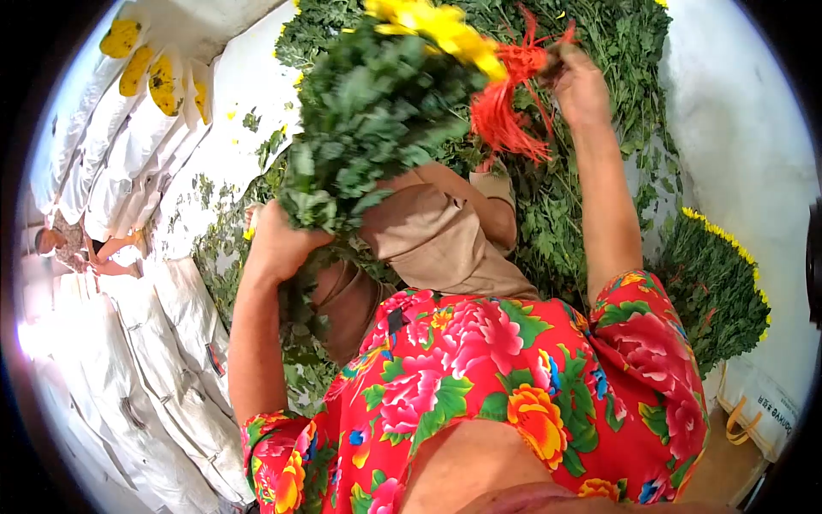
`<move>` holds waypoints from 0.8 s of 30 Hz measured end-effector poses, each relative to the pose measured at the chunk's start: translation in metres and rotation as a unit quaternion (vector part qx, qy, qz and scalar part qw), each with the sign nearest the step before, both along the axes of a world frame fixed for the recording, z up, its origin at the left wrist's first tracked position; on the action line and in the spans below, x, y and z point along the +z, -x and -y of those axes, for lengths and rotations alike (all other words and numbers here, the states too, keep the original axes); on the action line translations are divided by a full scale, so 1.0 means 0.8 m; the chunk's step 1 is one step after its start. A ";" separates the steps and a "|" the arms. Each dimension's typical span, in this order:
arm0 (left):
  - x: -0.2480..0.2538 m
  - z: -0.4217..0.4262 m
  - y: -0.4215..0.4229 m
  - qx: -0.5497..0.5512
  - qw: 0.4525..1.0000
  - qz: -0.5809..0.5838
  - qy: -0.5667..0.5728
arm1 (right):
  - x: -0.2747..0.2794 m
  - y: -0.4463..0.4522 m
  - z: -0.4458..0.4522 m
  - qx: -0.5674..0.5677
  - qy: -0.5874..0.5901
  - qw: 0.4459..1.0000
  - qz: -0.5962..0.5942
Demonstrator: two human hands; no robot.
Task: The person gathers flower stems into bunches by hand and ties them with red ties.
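Note:
My left hand [287, 240] is closed round the lower stems of a leafy green bunch [368, 120] with yellow blooms [441, 30] along its top. The bunch is held up above my bent leg and looks blurred. My right hand [578, 86] is at the upper right with its fingers drawn together beside a bundle of red strings [514, 103]. The strings hang next to the yellow blooms, and my fingertips are smeared. Whether the strings touch the bunch I cannot tell.
Loose green stems [548, 206] lie around my legs. Another yellow-edged bunch [715, 287] rests at the right, above a white printed bag [758, 403]. White-wrapped bundles [154, 360] line the left side, several with yellow tops [165, 86]. White sheeting [248, 77] lies at upper left.

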State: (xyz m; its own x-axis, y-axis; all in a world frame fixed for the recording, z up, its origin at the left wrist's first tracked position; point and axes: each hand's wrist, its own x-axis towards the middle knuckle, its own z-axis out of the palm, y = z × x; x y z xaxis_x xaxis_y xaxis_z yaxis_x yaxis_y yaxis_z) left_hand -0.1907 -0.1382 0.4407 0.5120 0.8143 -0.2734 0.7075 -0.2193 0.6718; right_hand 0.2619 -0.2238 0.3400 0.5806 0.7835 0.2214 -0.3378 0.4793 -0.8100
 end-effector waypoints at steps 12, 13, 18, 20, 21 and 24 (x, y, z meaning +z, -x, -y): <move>-0.025 0.011 0.087 0.121 0.981 0.100 0.117 | -0.201 -0.088 0.151 0.088 0.603 0.708 0.357; -0.034 0.013 0.085 0.130 0.981 0.094 0.106 | -0.228 -0.083 0.163 0.074 0.622 0.666 0.404; -0.032 0.023 0.086 0.152 0.975 0.108 0.122 | -0.284 -0.001 0.185 0.067 0.591 0.648 0.476; -0.032 0.021 0.087 0.140 0.979 0.118 0.095 | -0.275 0.035 0.171 0.099 0.604 0.602 0.513; -0.032 0.020 0.088 0.112 0.985 0.100 0.086 | -0.280 0.045 0.167 0.114 0.627 0.579 0.509; -0.029 0.022 0.083 0.083 0.990 0.069 0.086 | -0.285 0.052 0.163 0.094 0.636 0.562 0.520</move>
State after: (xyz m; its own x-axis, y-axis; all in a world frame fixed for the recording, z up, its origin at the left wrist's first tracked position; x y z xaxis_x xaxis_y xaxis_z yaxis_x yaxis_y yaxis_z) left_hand -0.2568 -0.1557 0.4173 0.4164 0.8383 -0.3520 0.6239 0.0181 0.7813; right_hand 0.2200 -0.3541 0.1117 0.5353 0.7179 -0.4450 0.6879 -0.6763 -0.2636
